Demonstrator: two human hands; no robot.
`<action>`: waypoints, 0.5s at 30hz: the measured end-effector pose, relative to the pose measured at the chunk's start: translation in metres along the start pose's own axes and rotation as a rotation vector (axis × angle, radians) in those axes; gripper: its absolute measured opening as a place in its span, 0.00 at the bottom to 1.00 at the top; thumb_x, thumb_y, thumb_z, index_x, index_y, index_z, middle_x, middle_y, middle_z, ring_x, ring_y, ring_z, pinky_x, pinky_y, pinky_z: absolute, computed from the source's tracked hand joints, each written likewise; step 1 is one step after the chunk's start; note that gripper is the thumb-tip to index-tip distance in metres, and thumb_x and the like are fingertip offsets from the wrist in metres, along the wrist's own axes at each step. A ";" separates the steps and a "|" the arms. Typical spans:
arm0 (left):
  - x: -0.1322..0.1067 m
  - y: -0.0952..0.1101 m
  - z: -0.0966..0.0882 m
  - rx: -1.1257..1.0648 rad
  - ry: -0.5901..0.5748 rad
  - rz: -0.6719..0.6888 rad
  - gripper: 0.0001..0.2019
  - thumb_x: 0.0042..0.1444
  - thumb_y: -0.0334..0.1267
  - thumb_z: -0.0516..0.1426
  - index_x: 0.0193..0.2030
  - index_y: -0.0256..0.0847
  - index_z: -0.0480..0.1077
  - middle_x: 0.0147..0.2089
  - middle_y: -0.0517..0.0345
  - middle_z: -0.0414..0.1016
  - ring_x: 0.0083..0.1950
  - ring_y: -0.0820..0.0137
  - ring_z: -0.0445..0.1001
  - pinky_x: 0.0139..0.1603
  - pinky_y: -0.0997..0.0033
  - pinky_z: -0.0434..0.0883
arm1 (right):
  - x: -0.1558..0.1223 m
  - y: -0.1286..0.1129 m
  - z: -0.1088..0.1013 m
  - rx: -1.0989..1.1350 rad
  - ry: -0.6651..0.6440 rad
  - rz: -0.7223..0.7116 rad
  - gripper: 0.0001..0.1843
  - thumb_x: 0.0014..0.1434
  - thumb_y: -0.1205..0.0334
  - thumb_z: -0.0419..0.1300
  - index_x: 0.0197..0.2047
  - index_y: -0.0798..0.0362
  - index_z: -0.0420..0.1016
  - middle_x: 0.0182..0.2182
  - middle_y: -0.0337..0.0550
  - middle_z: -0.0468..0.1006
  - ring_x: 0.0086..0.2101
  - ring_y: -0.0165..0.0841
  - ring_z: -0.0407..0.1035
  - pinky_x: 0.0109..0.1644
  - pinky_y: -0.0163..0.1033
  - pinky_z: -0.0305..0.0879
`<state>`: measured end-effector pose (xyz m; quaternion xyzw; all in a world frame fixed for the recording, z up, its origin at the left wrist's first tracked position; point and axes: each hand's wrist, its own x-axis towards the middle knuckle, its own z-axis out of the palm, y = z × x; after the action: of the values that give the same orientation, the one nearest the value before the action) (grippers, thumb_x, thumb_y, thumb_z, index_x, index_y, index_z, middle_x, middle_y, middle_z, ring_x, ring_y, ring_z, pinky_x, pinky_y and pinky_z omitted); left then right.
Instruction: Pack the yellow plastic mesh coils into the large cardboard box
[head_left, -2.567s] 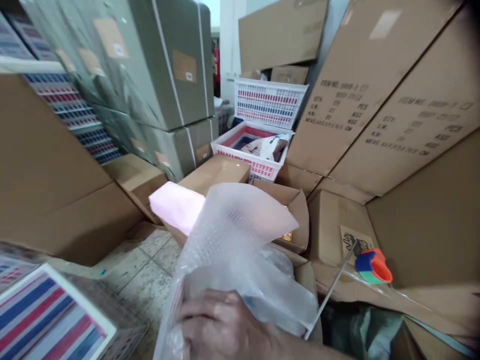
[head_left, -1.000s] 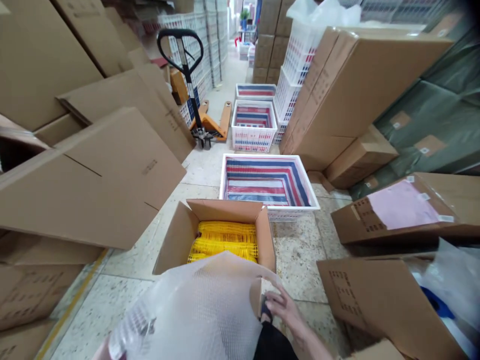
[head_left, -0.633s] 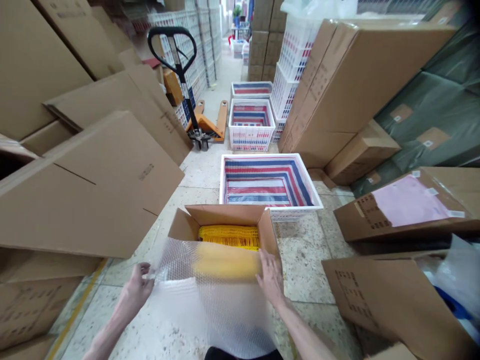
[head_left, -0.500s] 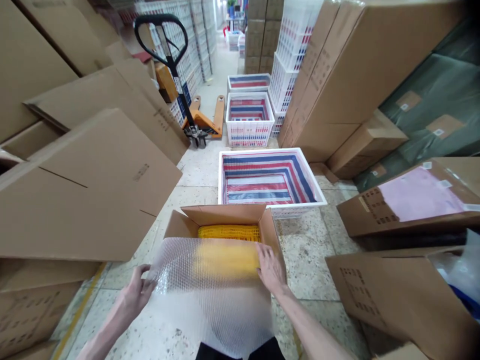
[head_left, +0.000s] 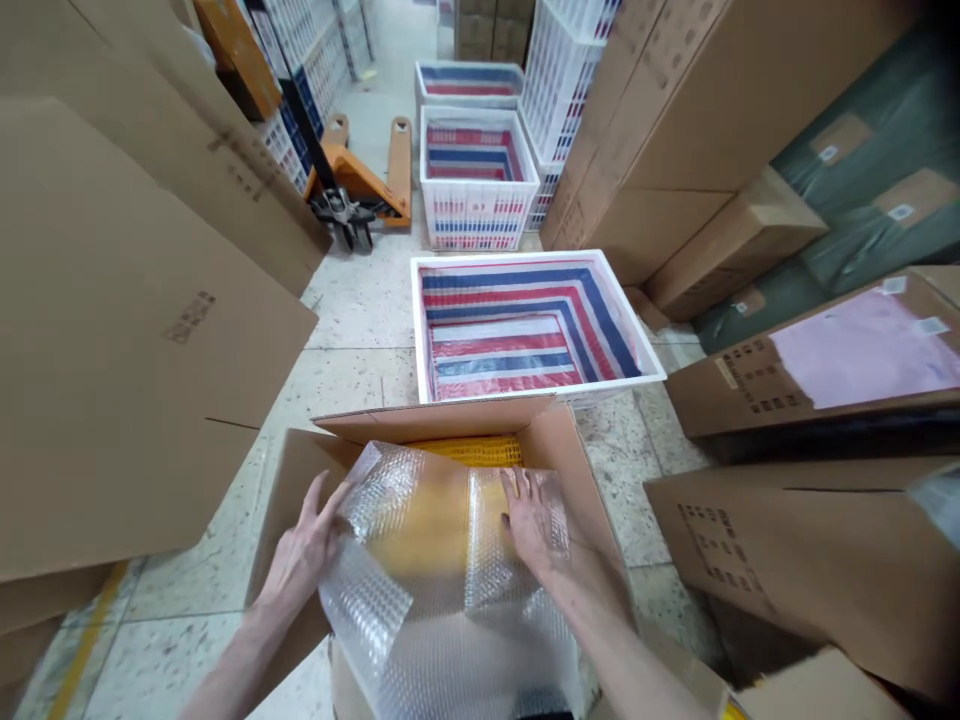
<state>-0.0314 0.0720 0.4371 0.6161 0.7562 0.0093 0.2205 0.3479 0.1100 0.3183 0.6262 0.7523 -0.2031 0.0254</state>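
A sheet of clear bubble wrap (head_left: pixel 427 600) lies over the open cardboard box (head_left: pixel 442 422) in front of me and hangs over its near side. Yellow mesh-like material (head_left: pixel 480 452) shows in the box at the back and blurred through the plastic. My left hand (head_left: pixel 304 550) is at the box's left side, its fingers closed on the left edge of the wrap; its index finger sticks out. With fingers spread, my right hand (head_left: pixel 531 520) lies on the wrap near the right wall of the box. The wrap is creased and folded over beneath it.
Beyond the box stands a white crate (head_left: pixel 536 390) with a striped lining; more lined crates (head_left: pixel 480 205) follow behind. A pallet jack (head_left: pixel 360 190) is at the back left. Large cartons (head_left: pixel 135 330) lean on the left, and other cartons (head_left: pixel 750 560) stand on the right.
My left hand has moved right and up, bringing the wrap's left edge inside the box. The wrap is now creased and partly folded. The view has tilted downward.
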 end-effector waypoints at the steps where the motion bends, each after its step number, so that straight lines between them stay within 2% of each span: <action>1: 0.006 -0.002 -0.001 -0.013 -0.003 -0.005 0.34 0.64 0.30 0.46 0.76 0.52 0.61 0.84 0.45 0.50 0.42 0.63 0.86 0.40 0.62 0.83 | 0.003 0.001 -0.003 -0.050 -0.009 0.026 0.45 0.61 0.71 0.62 0.79 0.51 0.53 0.78 0.62 0.55 0.75 0.59 0.51 0.76 0.66 0.50; 4: 0.006 -0.013 -0.006 -0.065 0.039 -0.033 0.34 0.63 0.32 0.48 0.76 0.55 0.62 0.82 0.49 0.55 0.43 0.64 0.85 0.41 0.63 0.84 | 0.027 0.007 -0.017 -0.143 -0.123 0.050 0.53 0.58 0.66 0.70 0.80 0.52 0.50 0.79 0.64 0.51 0.76 0.60 0.48 0.77 0.67 0.45; 6: -0.004 -0.019 -0.008 -0.092 0.046 -0.025 0.36 0.62 0.33 0.49 0.77 0.58 0.59 0.83 0.51 0.54 0.43 0.64 0.85 0.40 0.64 0.84 | 0.050 0.013 -0.025 -0.160 -0.277 0.053 0.57 0.54 0.65 0.74 0.80 0.52 0.50 0.76 0.65 0.59 0.74 0.57 0.54 0.76 0.63 0.50; 7: -0.011 -0.021 -0.009 -0.096 0.031 -0.005 0.37 0.61 0.32 0.49 0.77 0.61 0.58 0.84 0.52 0.50 0.42 0.64 0.85 0.38 0.64 0.83 | 0.061 0.016 -0.028 -0.162 -0.352 0.054 0.54 0.53 0.65 0.75 0.78 0.51 0.56 0.72 0.64 0.67 0.71 0.55 0.61 0.74 0.59 0.56; 9: -0.024 -0.024 -0.009 -0.087 -0.027 0.044 0.40 0.59 0.30 0.49 0.77 0.65 0.57 0.86 0.56 0.42 0.39 0.64 0.84 0.34 0.64 0.82 | 0.079 0.018 -0.032 -0.162 -0.440 0.047 0.35 0.58 0.66 0.70 0.68 0.51 0.73 0.58 0.58 0.83 0.60 0.47 0.76 0.64 0.48 0.67; 10: -0.029 -0.025 -0.008 -0.083 -0.057 0.067 0.41 0.58 0.29 0.49 0.77 0.67 0.58 0.86 0.58 0.39 0.36 0.65 0.84 0.31 0.64 0.81 | 0.085 0.018 -0.033 -0.163 -0.448 0.039 0.23 0.61 0.67 0.67 0.60 0.51 0.81 0.50 0.55 0.87 0.53 0.44 0.80 0.58 0.44 0.70; 11: -0.032 -0.026 -0.006 -0.078 -0.079 0.082 0.41 0.57 0.29 0.49 0.76 0.69 0.58 0.87 0.59 0.37 0.34 0.67 0.83 0.29 0.64 0.80 | 0.090 0.017 -0.035 -0.169 -0.435 0.031 0.15 0.64 0.68 0.63 0.52 0.52 0.84 0.46 0.53 0.88 0.49 0.42 0.82 0.53 0.41 0.71; 13: -0.032 -0.026 -0.002 -0.055 -0.116 0.093 0.43 0.57 0.27 0.48 0.76 0.69 0.58 0.87 0.58 0.34 0.31 0.70 0.82 0.28 0.65 0.80 | 0.097 0.012 -0.041 -0.196 -0.371 0.025 0.15 0.66 0.71 0.57 0.46 0.54 0.85 0.47 0.54 0.87 0.49 0.41 0.81 0.50 0.40 0.71; 15: -0.023 -0.025 0.009 0.007 -0.156 0.067 0.42 0.56 0.26 0.48 0.77 0.65 0.59 0.87 0.55 0.35 0.31 0.68 0.83 0.29 0.63 0.80 | 0.105 0.004 -0.047 -0.234 -0.271 0.029 0.19 0.67 0.74 0.53 0.52 0.55 0.83 0.55 0.58 0.84 0.54 0.43 0.77 0.53 0.42 0.70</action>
<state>-0.0481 0.0426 0.4294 0.6406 0.7157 -0.0341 0.2761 0.3391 0.2240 0.3300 0.5965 0.7515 -0.1962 0.2022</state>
